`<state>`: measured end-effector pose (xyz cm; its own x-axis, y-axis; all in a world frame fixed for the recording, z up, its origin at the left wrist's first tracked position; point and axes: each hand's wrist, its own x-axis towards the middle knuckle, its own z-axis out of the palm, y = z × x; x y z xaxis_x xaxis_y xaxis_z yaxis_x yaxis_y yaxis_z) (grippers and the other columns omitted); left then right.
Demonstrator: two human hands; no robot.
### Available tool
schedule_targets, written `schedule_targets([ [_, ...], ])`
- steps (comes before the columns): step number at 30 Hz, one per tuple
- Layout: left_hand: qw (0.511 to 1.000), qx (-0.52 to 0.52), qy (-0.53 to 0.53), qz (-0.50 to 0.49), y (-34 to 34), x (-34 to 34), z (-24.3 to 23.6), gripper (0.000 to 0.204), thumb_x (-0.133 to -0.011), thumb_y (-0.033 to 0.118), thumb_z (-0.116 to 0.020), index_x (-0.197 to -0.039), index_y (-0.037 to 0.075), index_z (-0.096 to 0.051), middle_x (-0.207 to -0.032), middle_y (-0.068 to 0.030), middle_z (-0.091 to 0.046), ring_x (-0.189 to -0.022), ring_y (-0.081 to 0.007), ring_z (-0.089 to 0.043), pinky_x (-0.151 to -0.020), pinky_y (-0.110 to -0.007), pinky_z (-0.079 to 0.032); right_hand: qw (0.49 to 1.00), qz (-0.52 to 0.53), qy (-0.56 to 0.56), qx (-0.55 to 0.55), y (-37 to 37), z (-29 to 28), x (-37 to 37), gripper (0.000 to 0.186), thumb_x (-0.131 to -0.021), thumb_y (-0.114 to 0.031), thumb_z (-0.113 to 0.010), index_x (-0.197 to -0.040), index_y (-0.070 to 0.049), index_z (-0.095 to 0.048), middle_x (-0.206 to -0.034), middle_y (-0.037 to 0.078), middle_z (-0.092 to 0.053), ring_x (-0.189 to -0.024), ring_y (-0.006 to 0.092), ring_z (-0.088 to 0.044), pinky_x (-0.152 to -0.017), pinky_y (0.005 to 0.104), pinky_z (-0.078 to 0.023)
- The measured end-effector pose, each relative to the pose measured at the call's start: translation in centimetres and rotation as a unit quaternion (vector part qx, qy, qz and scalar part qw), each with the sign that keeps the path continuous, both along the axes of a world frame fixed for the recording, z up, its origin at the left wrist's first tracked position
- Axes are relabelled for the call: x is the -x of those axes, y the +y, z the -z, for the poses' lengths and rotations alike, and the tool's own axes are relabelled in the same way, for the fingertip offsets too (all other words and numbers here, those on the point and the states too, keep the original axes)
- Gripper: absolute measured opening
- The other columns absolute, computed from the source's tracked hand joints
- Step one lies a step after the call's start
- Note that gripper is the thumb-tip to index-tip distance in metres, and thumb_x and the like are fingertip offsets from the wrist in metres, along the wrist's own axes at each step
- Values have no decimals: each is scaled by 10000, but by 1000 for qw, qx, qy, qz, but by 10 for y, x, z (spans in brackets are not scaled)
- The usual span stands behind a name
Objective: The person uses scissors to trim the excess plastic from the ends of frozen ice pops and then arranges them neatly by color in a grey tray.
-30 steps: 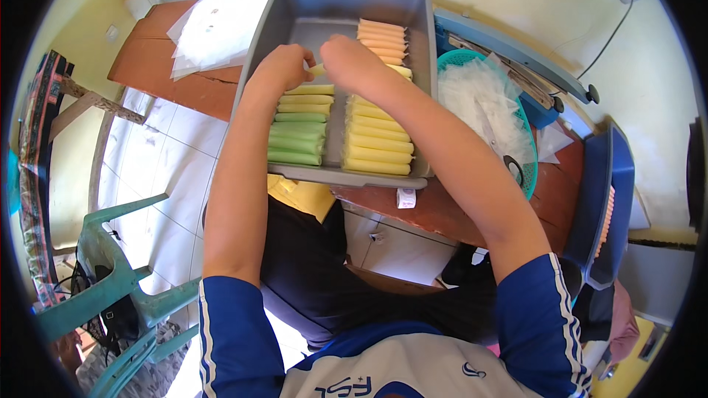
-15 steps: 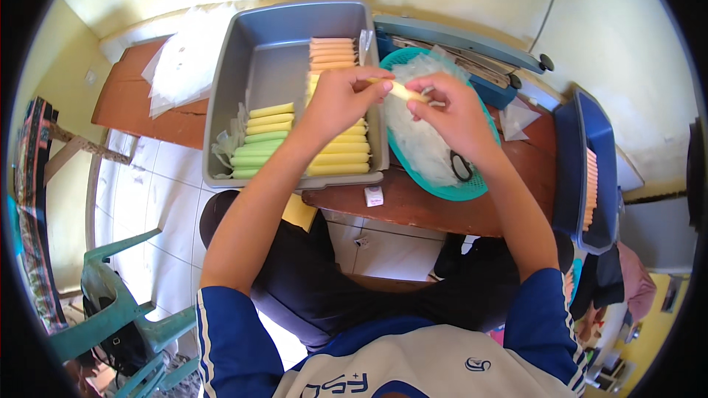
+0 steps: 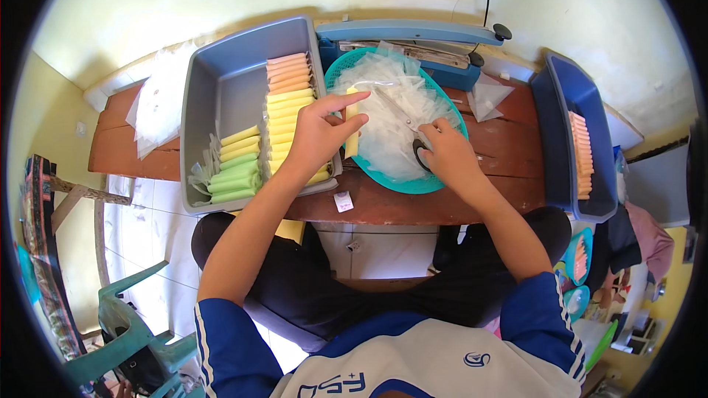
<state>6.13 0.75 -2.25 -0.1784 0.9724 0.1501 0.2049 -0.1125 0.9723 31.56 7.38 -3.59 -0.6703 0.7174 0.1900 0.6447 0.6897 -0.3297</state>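
A thin yellow plastic-wrapped tube (image 3: 352,133) stands nearly upright between the thumb and forefinger of my left hand (image 3: 321,133), over the left rim of a teal basket (image 3: 413,187). Clear plastic from its upper end spreads over the basket. Inside the basket is a heap of clear plastic strips (image 3: 391,151). My right hand (image 3: 451,153) grips the dark handles of a pair of scissors (image 3: 420,155), whose blades point up and left toward the tube. Left of my hands, a grey tub (image 3: 198,103) holds rows of orange, yellow and green tubes (image 3: 289,114).
A blue bar sealer (image 3: 413,32) stands behind the basket. At right, a dark blue tub (image 3: 560,114) holds more orange tubes (image 3: 580,155). Clear plastic bags (image 3: 158,107) lie at the left on the brown wooden bench (image 3: 509,169). A small white packet (image 3: 344,201) sits near its front edge.
My right hand has let go of the tube, moved down to the basket and taken hold of the scissors. My left hand has turned the tube upright and brought it lower.
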Motion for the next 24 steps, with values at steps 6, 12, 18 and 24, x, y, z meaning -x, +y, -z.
schedule_targets([
  [6,999,27,33,3,-4,-5,-4,606,-818,15,-760,-1380,95,-548,-860,-9,-546,-684,-89,-633,-612,-211,-508,994,53,-86,35,0,11,6,403,-782,-90,-678,-1169,-42,-575,-1045,194,-550,-907,388,-635,-738,460,-535],
  [12,1000,14,-14,9,1,0,4,478,-814,22,-769,-1258,39,-593,-807,15,-550,-693,-62,-592,-618,-206,-483,1000,27,6,-1,12,-3,-7,442,-754,-79,-677,-1184,-47,-583,-1069,215,-581,-801,411,-647,-699,453,-541],
  [18,999,-16,-31,-26,5,2,9,362,-799,51,-785,-1136,46,-652,-736,45,-503,-641,-29,-494,-563,-190,-403,872,110,275,391,9,-53,-19,484,-785,-112,-764,-1236,-26,-608,-978,59,-617,-647,103,-608,-534,251,-464],
  [24,996,-54,-46,-46,12,1,7,321,-830,94,-766,-1131,57,-660,-805,7,-612,-662,-48,-538,-580,-202,-434,771,69,377,509,-11,-74,-22,445,-848,-153,-751,-1224,27,-594,-992,40,-593,-593,67,-567,-502,218,-443],
])
